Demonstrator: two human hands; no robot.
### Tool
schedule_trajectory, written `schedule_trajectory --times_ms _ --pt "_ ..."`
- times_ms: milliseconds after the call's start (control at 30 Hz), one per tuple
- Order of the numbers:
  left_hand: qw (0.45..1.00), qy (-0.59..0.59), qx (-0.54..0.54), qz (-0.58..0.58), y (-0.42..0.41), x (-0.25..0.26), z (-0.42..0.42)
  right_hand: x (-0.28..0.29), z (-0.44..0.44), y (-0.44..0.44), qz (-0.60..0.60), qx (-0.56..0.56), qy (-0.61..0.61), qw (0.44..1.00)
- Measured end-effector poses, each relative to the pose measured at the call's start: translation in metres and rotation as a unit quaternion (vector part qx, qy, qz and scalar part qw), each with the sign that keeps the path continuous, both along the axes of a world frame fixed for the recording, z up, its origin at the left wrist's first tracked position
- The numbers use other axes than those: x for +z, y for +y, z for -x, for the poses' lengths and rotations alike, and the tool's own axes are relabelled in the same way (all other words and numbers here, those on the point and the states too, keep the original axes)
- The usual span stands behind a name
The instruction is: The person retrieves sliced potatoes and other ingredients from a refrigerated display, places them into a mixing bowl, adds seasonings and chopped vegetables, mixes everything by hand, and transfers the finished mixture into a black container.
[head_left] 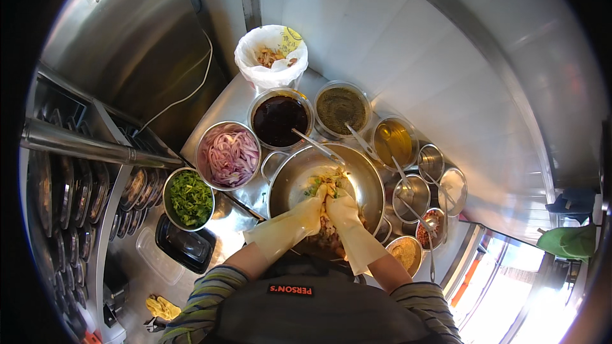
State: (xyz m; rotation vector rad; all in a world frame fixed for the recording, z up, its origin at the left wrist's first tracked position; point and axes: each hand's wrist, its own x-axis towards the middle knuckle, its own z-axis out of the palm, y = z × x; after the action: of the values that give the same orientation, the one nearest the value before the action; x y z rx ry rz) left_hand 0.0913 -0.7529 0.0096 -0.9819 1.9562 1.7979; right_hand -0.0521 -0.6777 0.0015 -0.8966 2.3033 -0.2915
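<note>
Both of my hands wear pale translucent gloves and meet over a large steel mixing bowl [287, 172]. My left hand [313, 208] and my right hand [340, 205] are closed around some of the mixed food [332, 177], which has green herb leaves in it. More of the mixture lies in the bowl below my wrists, partly hidden by them. A steel bowl of sliced red onion [229, 155] stands to the upper left, beside a bowl of chopped green herbs [191, 198]. Beyond the mixing bowl are a tub of dark sauce [279, 119] and a tub of speckled liquid [340, 110].
On the right stand a tub of yellow oil [394, 141], steel containers with spoons, red peanuts [429, 229] and a bowl of tan crumbs [405, 254]. A lined bin [272, 69] stands behind. Black plastic trays [185, 243] lie left, near racks of packed containers.
</note>
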Motion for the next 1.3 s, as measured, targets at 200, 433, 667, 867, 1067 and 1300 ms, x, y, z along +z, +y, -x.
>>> schedule_trajectory --times_ms 200,433,667,867,1067,1300 --pt "0.931 -0.047 0.259 -0.253 -0.033 0.054 0.004 0.078 0.046 0.034 0.058 -0.051 -0.277 0.958" --pt "0.823 0.118 0.331 -0.446 0.006 -0.046 0.003 0.007 0.008 0.045 0.129 -0.339 -0.444 0.819" --pt "0.831 -0.01 0.405 -0.382 0.003 0.021 -0.024 0.012 -0.003 0.065 0.172 -0.419 -0.631 0.631" --pt "0.784 0.09 0.425 -0.444 -0.016 0.027 -0.037 0.044 0.029 0.062 0.151 -0.444 -0.552 0.689" --pt "0.975 -0.036 0.207 -0.078 -0.01 -0.008 -0.014 0.031 0.007 0.02 0.112 -0.254 -0.372 0.885" --pt "0.933 0.014 0.347 0.095 -0.04 0.004 0.004 0.024 0.074 -0.019 0.051 -0.22 -0.306 0.925"
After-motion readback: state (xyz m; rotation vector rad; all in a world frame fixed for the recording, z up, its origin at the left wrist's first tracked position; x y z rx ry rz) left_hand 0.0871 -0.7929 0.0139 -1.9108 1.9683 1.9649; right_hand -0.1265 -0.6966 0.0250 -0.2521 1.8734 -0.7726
